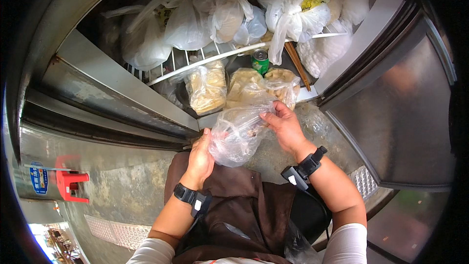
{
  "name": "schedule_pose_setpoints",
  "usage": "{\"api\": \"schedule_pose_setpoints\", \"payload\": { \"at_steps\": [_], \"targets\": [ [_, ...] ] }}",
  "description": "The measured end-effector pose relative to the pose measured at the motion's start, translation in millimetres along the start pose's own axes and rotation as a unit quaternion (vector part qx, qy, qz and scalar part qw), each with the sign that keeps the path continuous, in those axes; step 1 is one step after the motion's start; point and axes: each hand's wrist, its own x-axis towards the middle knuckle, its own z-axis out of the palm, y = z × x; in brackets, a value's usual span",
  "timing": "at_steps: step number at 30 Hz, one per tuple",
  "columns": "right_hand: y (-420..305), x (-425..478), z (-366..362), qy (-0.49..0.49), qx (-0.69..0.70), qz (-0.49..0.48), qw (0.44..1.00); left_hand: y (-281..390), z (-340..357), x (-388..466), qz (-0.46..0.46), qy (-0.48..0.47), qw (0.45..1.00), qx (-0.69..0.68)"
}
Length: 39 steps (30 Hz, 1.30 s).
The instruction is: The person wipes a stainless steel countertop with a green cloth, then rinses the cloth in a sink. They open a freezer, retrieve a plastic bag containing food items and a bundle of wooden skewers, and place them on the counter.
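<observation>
Between my hands, above my lap, hangs a clear plastic bag [236, 139], crumpled and see-through. My left hand [203, 154] holds its left side; the fingertips are partly hidden behind the film. My right hand [284, 123] pinches the bag's upper right edge between thumb and fingers. Just beyond it, on the refrigerator's floor, lie a bag of pale yellow food in flat sheets [207, 88] and two more bags of pale food [245, 80], [280, 79]. A green drink can [260, 61] stands behind them.
A white wire shelf [205, 61] above carries several knotted plastic bags [223, 11]. Wooden sticks [297, 66] lean at the right inside. An open metal door [395, 117] stands to the right. A red plastic stool [71, 185] is at the far left, near metal drain covers [117, 229].
</observation>
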Motion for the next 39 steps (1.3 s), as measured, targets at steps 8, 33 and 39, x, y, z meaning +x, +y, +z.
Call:
{"api": "schedule_pose_setpoints", "payload": {
  "at_steps": [8,33,39],
  "targets": [
    [14.5,7.8,-9.1,0.033,-0.152,-0.017,0.988,-0.5,0.4,2.0,0.047,0.103,0.989,0.1],
    [-6.5,-18.9,15.4,-0.248,0.069,0.056,0.965,-4.5,50.9,12.0,0.104,-0.016,0.97,0.218],
    [-5.4,-23.2,23.1,-0.266,-0.271,-0.043,0.924,-10.7,27.1,13.1,-0.088,-0.177,0.963,-0.185]
  ]
}}
